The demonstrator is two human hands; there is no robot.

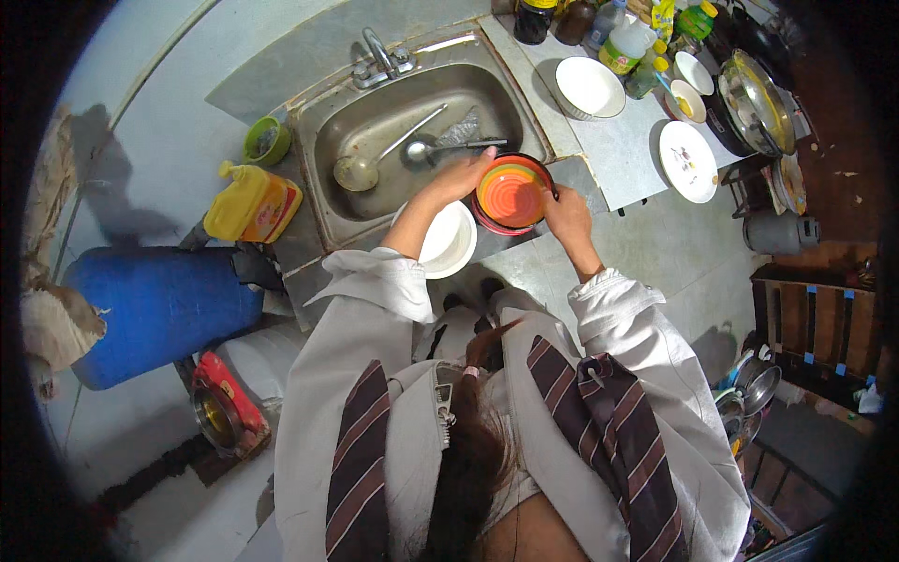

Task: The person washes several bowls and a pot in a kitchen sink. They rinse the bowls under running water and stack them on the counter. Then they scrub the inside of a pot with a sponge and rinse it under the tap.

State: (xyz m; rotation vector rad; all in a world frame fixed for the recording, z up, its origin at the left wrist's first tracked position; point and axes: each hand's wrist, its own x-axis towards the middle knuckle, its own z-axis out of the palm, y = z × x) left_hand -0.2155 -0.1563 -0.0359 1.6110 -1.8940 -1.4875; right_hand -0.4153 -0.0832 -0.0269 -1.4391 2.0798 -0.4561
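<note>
An orange ringed bowl with a dark rim is between my two hands at the sink's front right corner. My left hand grips its left edge, and my right hand grips its right edge. Red rims show beneath it, perhaps from other stacked dishes. A white bowl stands just left of it, partly behind my left forearm. In the steel sink lie a ladle, a large spoon with a black handle and a crumpled clear plastic piece.
A faucet stands behind the sink. To the left are a green cup, a yellow jug and a blue barrel. The right counter holds a white ribbed bowl, an oval plate, bottles and a lidded pan.
</note>
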